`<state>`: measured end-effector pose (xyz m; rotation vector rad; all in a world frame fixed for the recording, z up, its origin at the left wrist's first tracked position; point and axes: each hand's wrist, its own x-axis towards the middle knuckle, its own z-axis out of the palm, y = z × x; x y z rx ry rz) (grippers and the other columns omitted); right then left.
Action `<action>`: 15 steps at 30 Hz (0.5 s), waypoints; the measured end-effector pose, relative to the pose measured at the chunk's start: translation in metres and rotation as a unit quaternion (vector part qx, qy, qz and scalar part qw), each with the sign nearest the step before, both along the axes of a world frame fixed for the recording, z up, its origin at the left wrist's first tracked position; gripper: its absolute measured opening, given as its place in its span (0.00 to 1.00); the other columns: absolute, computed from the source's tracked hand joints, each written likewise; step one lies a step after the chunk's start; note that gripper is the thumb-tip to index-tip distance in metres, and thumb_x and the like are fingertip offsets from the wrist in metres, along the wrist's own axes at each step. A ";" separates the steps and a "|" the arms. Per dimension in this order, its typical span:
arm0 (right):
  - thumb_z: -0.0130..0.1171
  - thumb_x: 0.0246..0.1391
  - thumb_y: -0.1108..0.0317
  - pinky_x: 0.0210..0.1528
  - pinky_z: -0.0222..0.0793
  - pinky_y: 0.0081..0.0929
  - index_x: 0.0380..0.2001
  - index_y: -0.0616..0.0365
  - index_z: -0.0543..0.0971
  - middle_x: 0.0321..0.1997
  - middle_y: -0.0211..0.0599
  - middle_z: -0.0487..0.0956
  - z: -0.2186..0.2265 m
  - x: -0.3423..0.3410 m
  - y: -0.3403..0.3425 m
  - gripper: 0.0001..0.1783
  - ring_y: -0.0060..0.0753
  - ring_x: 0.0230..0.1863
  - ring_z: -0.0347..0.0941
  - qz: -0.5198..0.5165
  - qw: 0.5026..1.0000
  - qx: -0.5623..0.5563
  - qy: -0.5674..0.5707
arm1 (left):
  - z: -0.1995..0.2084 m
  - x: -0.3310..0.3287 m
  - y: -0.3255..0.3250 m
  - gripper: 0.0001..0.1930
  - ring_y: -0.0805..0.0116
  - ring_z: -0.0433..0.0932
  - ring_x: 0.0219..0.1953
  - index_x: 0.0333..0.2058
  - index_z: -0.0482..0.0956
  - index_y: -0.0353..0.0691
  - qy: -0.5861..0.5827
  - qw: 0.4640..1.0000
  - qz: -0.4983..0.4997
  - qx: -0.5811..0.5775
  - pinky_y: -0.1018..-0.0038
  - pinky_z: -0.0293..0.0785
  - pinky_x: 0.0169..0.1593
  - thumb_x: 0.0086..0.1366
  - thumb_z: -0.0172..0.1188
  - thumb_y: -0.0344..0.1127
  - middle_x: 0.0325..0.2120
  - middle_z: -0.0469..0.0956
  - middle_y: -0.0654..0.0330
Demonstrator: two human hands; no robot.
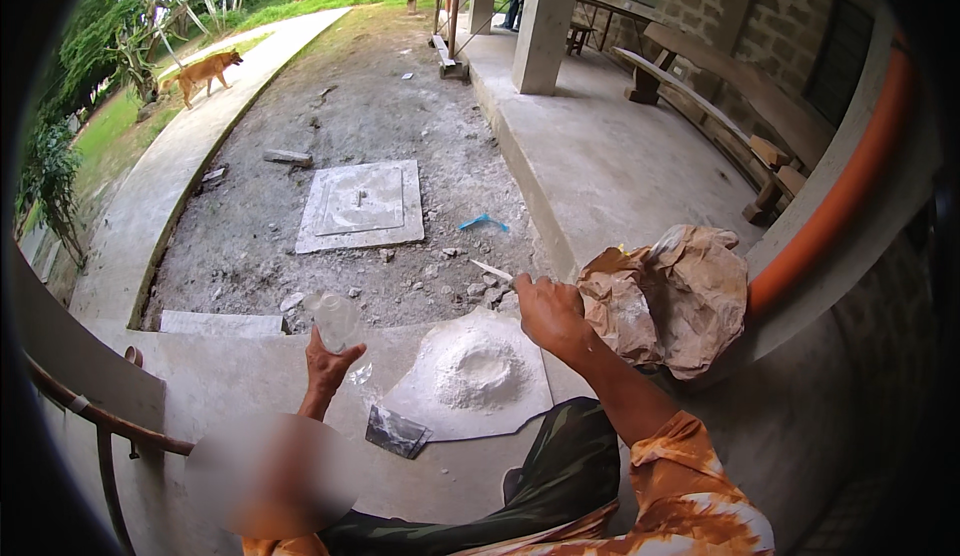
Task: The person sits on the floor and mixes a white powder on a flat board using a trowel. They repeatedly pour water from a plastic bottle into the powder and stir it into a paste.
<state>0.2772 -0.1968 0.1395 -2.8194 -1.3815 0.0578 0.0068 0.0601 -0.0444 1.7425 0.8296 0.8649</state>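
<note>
My left hand point(325, 364) grips a clear plastic container point(338, 320), its thumb stretched out to the right. My right hand point(550, 308) is closed round a thin tool with a narrow pale blade point(493, 271) that points up and left; its handle is hidden in the fist. Between and below my hands lies a mound of white powder point(457, 370) with a hollow in its middle. It rests on a pale flat sheet point(510, 411). A dark, white-smeared rectangular plate point(397, 432) lies at the sheet's near left corner, and a crumpled clear plastic scrap point(361, 374) beside it.
A crumpled brown paper bag point(690, 301) stands at right, by an orange pipe point(850, 206). Ahead are rubble, a concrete cover point(360, 206) and a blue strip point(484, 223). A metal rail point(110, 418) is at left. A dog point(205, 75) is on the far path; wooden benches point(700, 106) line the porch.
</note>
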 end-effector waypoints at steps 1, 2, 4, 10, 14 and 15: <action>0.55 0.56 0.71 0.48 0.77 0.51 0.44 0.61 0.75 0.39 0.54 0.82 0.003 0.001 0.008 0.13 0.60 0.42 0.82 -0.003 1.000 0.021 0.008 | 0.006 0.002 -0.003 0.37 0.62 0.82 0.47 0.54 0.71 0.34 -0.008 1.000 -0.005 -0.005 0.66 0.77 0.52 0.47 0.81 0.35 0.45 0.83 0.53; 0.55 0.56 0.70 0.48 0.76 0.51 0.44 0.61 0.75 0.39 0.54 0.82 0.004 0.000 0.015 0.13 0.60 0.43 0.82 -0.003 0.999 0.039 0.016 | 0.007 0.000 -0.008 0.38 0.62 0.82 0.47 0.54 0.71 0.34 -0.016 1.000 -0.007 -0.012 0.66 0.77 0.53 0.46 0.81 0.36 0.45 0.83 0.53; 0.54 0.58 0.68 0.51 0.75 0.54 0.44 0.63 0.75 0.42 0.58 0.82 -0.013 0.000 0.023 0.13 0.64 0.47 0.80 -0.015 0.996 0.074 0.046 | -0.009 0.002 -0.010 0.38 0.62 0.82 0.47 0.54 0.71 0.34 -0.020 0.999 -0.033 -0.012 0.66 0.77 0.53 0.46 0.81 0.37 0.45 0.83 0.52; 0.58 0.59 0.62 0.55 0.73 0.54 0.48 0.64 0.75 0.48 0.63 0.81 -0.049 0.021 0.025 0.19 0.64 0.52 0.79 -0.091 0.984 0.069 0.139 | -0.019 0.017 -0.029 0.39 0.59 0.82 0.48 0.53 0.71 0.33 0.060 0.994 -0.092 0.015 0.65 0.77 0.54 0.45 0.82 0.39 0.45 0.83 0.49; 0.59 0.58 0.61 0.56 0.72 0.53 0.55 0.62 0.75 0.49 0.62 0.81 -0.052 0.035 0.029 0.24 0.63 0.54 0.78 -0.104 0.980 0.124 0.116 | -0.018 0.023 -0.053 0.40 0.56 0.82 0.51 0.53 0.71 0.32 0.065 0.987 -0.144 -0.018 0.63 0.77 0.56 0.44 0.83 0.40 0.46 0.83 0.46; 0.59 0.58 0.61 0.57 0.72 0.52 0.56 0.61 0.75 0.50 0.62 0.81 -0.055 0.034 0.029 0.25 0.63 0.54 0.77 -0.105 0.979 0.129 0.121 | -0.023 0.022 -0.059 0.41 0.55 0.82 0.51 0.54 0.70 0.32 0.069 0.986 -0.153 -0.019 0.62 0.77 0.56 0.44 0.83 0.40 0.46 0.83 0.46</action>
